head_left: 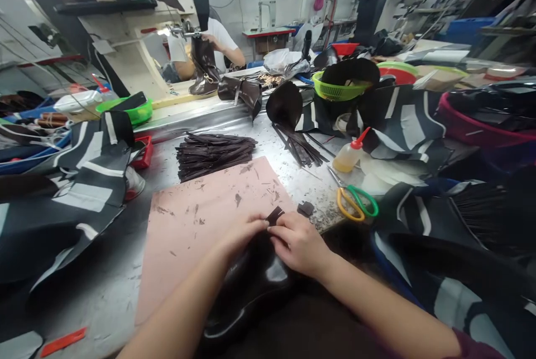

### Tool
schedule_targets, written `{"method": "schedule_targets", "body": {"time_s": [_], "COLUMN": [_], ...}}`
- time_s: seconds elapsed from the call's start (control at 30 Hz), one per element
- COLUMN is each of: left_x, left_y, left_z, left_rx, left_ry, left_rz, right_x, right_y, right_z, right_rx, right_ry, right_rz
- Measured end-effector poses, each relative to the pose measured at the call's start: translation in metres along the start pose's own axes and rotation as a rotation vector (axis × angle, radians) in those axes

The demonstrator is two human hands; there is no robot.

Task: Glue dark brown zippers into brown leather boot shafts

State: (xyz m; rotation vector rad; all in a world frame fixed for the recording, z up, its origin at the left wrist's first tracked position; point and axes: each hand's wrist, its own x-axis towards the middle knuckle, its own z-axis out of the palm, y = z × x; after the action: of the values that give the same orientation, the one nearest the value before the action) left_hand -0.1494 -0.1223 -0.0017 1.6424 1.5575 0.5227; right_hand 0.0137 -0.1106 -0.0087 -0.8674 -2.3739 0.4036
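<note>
My left hand and my right hand meet at the front edge of the table, fingertips almost touching. Both pinch the upper edge of a glossy dark brown leather piece, which hangs down toward my lap. Between the fingertips a short dark strip sticks up; its lower end is hidden by the fingers. Just beyond my right hand lies a small dark scrap. A pinkish board with dark smears lies under and beyond my left hand.
Scissors with yellow and green handles lie right of my hands, near a glue bottle. A bundle of dark strips lies behind the board. Cut leather pieces flank both sides. Across the table a person works at a sewing machine.
</note>
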Motion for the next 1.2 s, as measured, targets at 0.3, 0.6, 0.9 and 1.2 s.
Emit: {"method": "schedule_targets", "body": {"time_s": [0.3,0.6,0.9,1.2], "left_x": [0.012,0.016,0.033,0.045], "left_y": [0.017,0.021,0.028,0.027], "left_z": [0.006,0.017,0.037,0.045], "left_rx": [-0.387,-0.520,-0.588,-0.536], "left_ry": [-0.070,-0.059,-0.093,-0.123], "left_rz": [-0.247,-0.295,-0.306,-0.321], "right_x": [-0.046,-0.090,-0.116,-0.094], "right_y": [0.122,0.113,0.065,0.056], "right_z": [-0.049,-0.051,0.006,-0.007], "right_rx": [-0.652,0.157,0.828,0.850], "right_ry": [-0.123,-0.179,-0.276,-0.237], "right_rz": [0.685,0.795,0.473,0.485]}}
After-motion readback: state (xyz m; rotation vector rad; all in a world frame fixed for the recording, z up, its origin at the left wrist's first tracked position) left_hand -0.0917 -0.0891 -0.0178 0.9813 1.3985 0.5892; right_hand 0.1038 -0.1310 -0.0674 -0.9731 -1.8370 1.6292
